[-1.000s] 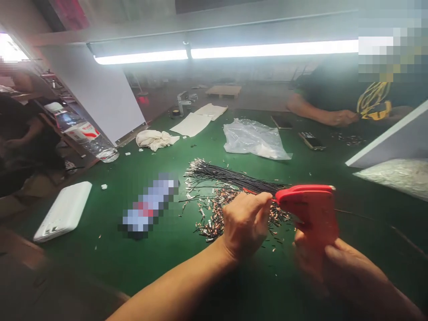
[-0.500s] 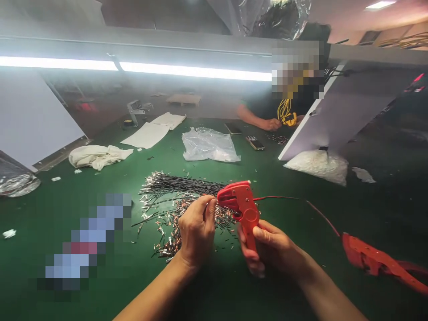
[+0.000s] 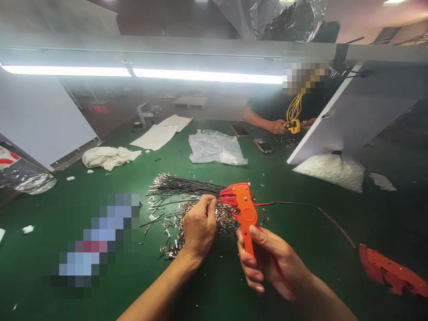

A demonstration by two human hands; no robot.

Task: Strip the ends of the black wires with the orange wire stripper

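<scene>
In my right hand [image 3: 269, 258] is an orange-red wire stripper [image 3: 248, 211], jaws pointing left, with my fingers curled around its spread handles. My left hand [image 3: 199, 227] is closed in a pinch right beside the jaws; whatever lies between its fingertips is hidden. Behind my hands lies a bundle of black wires [image 3: 187, 183] with bright ends. Under and around my left hand spreads a pile of short wire scraps [image 3: 227, 218], black and copper-coloured. A thin dark red cord [image 3: 287, 203] runs rightward from the stripper toward a second red tool [image 3: 389, 269].
A clear plastic bag [image 3: 216, 147], white sheets [image 3: 158, 133], a cloth [image 3: 110, 157] and two phones [image 3: 262, 145] lie farther back on the green table [image 3: 133, 294]. Across it, a person's hand [image 3: 277, 127] holds a yellow tool [image 3: 294, 126]. A filled bag [image 3: 331, 169] lies by the right panel [image 3: 347, 116].
The fingers of my right hand have loosened and the stripper's handles stand farther apart. The view has shifted a little, moving the scene rightward. My left hand keeps its pinch by the jaws.
</scene>
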